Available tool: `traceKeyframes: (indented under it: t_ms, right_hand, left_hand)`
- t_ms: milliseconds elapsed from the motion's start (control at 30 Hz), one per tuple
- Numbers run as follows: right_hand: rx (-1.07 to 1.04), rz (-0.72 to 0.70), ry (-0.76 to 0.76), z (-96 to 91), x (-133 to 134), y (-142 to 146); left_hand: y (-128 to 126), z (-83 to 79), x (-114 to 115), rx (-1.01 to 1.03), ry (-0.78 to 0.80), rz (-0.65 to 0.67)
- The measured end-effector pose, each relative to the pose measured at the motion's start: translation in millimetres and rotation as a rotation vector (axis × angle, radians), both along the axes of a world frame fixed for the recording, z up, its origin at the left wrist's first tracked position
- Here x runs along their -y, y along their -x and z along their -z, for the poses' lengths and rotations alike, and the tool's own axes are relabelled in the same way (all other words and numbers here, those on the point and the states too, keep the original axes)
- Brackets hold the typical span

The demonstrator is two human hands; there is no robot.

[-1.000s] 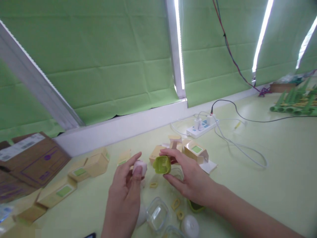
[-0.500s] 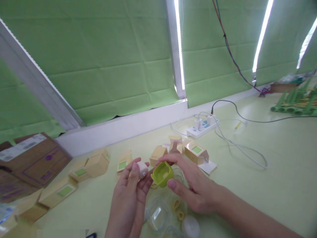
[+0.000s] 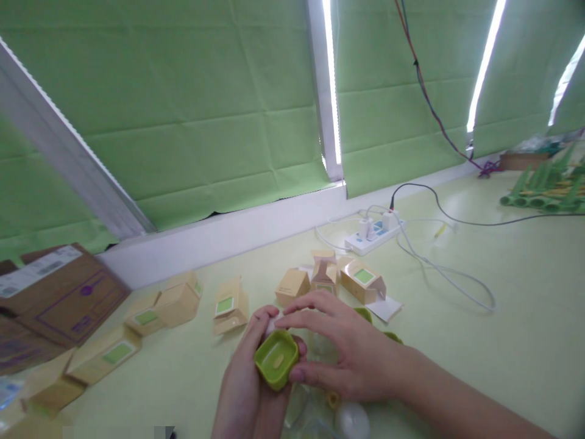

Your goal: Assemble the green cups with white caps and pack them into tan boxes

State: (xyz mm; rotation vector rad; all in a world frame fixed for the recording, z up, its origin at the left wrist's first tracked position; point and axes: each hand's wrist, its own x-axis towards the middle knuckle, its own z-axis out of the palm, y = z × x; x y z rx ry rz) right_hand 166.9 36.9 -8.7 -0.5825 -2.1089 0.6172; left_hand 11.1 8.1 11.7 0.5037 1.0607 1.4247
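Note:
My left hand (image 3: 249,372) is curled round a small white rounded piece (image 3: 271,324), mostly hidden by fingers. A green, rounded-square hollow cover (image 3: 276,358) lies over the left palm, its open side towards me and a small pale patch inside. My right hand (image 3: 336,347) reaches in from the right, thumb at the cover's lower right edge and fingertips by the white piece. Under the hands are partly hidden clear plastic pieces (image 3: 297,405), a yellowish ring (image 3: 333,400) and a white round piece (image 3: 353,421). More green (image 3: 393,336) shows behind my right hand.
Small tan boxes stand ahead, one open box (image 3: 363,280) among them, with a flattened one (image 3: 231,306) nearby. More boxes (image 3: 107,353) line the left, beside a large brown carton (image 3: 77,299). A white power strip (image 3: 375,236) with cables lies at the back.
The green cover has moved left and down onto my left palm, now in front of the white piece. My right hand has followed to the left, uncovering green behind it.

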Motion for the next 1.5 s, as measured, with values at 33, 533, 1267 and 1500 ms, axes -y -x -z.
traceKeyframes:
  t_ms: [33, 533, 1267, 1500]
  right_hand:
    - [-0.012, -0.006, 0.015, -0.4, 0, 0]
    - [0.046, -0.097, -0.004, -0.6, -8, -6]
    - [0.007, -0.045, -0.048, 0.0, 1, 0]
    - [-0.099, 0.118, -0.019, 1.2, -5, -2]
  left_hand:
    - [1, -0.4, 0, 0.001, -0.008, 0.004]
    - [-5, 0.4, 6, -0.150, -0.023, 0.196]
    - [3, -1.2, -1, -0.095, -0.149, -0.135]
    - [10, -3.5, 0, -0.049, -0.250, -0.015]
